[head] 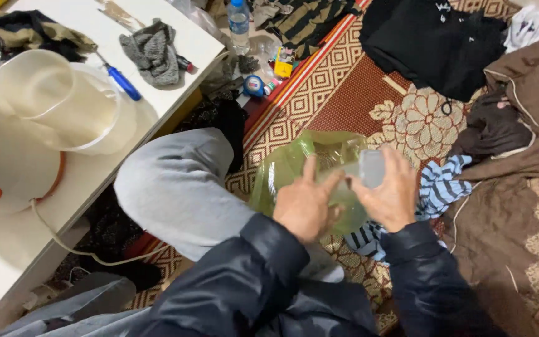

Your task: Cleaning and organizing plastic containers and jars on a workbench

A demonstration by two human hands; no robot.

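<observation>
Fingers of both hands grasp the translucent pale green plastic bag (307, 168), held in the air just beyond the grey-trousered knee (179, 187); the right hand (388, 193) pinches its upper right edge, the left hand (304, 206) its middle, with the bag bulging away up-left of both, equally near
</observation>
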